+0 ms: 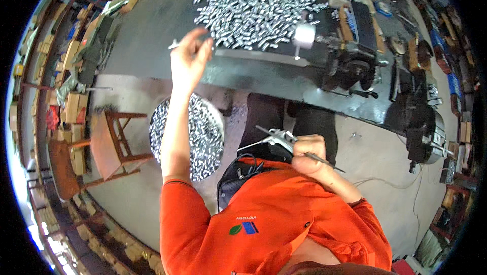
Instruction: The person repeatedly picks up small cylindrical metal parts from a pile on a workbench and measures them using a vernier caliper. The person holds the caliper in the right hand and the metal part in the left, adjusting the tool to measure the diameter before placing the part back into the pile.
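Note:
My left hand [190,54] reaches over the dark bench, just left of a wide pile of small shiny metal cylinders [258,16]. Its fingers curl toward the thumb; what lies inside them is hidden. A small silver piece [174,45] shows at the hand's outer side, and I cannot tell whether it is held. Close to my body, my right hand [308,153] is closed around a thin dark rod [324,162] that sticks out on both sides. With it is a silver metal tool [279,140] with a slim pointed end, its kind unclear.
Below my left forearm stands a round tub [217,123] full of similar cylinders. A dark machine with a pale round part [305,35] sits on the bench at right. A wooden stool [109,145] is at left, a vise-like machine [426,118] far right. Loaded shelves line both sides.

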`<state>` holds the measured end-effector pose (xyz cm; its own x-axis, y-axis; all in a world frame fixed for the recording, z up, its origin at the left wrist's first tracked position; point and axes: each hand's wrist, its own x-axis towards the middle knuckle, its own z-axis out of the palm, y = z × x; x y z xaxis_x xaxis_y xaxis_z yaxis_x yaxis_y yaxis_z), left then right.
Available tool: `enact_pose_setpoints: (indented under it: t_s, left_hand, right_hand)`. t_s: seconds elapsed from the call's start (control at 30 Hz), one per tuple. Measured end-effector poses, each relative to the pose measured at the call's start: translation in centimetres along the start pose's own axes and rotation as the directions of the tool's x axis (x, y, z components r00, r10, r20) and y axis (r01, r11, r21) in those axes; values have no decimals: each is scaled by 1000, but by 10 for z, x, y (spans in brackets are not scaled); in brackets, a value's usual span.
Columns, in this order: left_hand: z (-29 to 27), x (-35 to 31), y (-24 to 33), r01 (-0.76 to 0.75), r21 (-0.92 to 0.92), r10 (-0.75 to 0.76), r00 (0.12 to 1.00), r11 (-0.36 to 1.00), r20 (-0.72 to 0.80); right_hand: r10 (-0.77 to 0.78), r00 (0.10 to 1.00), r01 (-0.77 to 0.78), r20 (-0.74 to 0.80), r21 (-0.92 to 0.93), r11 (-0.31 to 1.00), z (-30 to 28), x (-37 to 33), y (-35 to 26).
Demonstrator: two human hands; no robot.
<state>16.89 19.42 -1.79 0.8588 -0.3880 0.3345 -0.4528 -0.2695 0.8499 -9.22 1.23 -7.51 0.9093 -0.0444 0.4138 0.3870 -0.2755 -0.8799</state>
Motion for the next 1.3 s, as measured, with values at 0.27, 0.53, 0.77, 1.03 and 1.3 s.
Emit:
enact_pose_setpoints:
  t_s: [0.27,0.53,0.77,1.03,1.3]
  left_hand:
    - [-39,-193,-247,399,382,-462,882,834,88]
    - [2,-177,-231,247,899,-604,796,361,24]
    - [6,-165,-221,141,936,-603,793,323,89]
    - [-16,-171,-152,633,-440,-681,729,638,62]
    - [-22,-191,-165,491,-660,-631,775,569,33]
  right_hand:
    - [94,990,-101,106,61,993,8,-2,10]
    - [126,990,-128,70,21,992,4,-4,7]
    - [119,992,-120,48,29,992,7,-9,8]
    - [186,976,-195,115,74,978,8,-7,7]
    - [177,959,-201,221,88,976,15,-5,6]
